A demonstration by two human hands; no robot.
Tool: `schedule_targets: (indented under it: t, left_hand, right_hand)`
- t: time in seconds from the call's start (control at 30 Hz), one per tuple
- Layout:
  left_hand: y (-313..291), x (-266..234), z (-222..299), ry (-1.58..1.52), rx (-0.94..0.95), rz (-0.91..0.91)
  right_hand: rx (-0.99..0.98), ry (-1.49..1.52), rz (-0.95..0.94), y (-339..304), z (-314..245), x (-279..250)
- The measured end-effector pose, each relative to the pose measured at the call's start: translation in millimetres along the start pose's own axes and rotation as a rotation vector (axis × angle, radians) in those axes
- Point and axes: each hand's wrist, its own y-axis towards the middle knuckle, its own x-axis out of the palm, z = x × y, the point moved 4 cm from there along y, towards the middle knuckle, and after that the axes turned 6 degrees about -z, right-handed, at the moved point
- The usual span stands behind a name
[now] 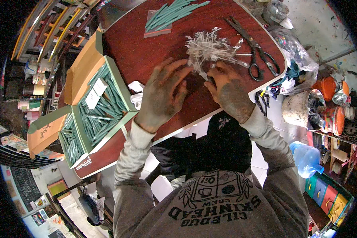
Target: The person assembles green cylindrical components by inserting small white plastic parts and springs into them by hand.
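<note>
My left hand (162, 95) is over the red-brown table (127, 37), its fingers stretched out and apart, tips near a pile of thin clear plastic sticks (212, 45). At the pile's near edge, my right hand (230, 92) has its fingers bent together; a small pale bit shows by its fingertips, too unclear to name. Black-handled scissors (254, 47) lie right of the pile, blades pointing away. Beyond the pile, slim green sticks (176, 14) lie on a clear bag with a red edge (157, 33).
Left of my left hand stands an open green cardboard box (125, 89) filled with green sticks, a white packet (96, 93) on top. Crumpled white pieces (136, 93) lie beside it. Off the table's right side are plastic bags (291, 47), tubs (301, 109) and a blue water bottle (306, 160).
</note>
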Motion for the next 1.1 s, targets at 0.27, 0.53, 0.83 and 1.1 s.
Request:
schedule_targets:
  t: [0.27,0.53,0.83,1.1]
  left_hand:
    - [-21.8,-25.7,11.0,0.225,-0.092,-0.075]
    - [-54.5,-50.9,-17.4,0.276,-0.159,0.022]
    - [-64.4,-110.8,3.0,-0.355,-0.153,0.633]
    - [-9.0,-48.2,-25.2,-0.532,-0.172,0.342]
  right_hand:
    - [0.185,0.099,-0.145,3.1,19.0,13.2]
    - [0.105,0.429,-0.059,14.2,-43.3,-4.8]
    - [-0.175,0.96,-0.038,16.7,-117.8,17.6]
    - [0.212,0.731,0.228,7.5,-36.9,-58.3]
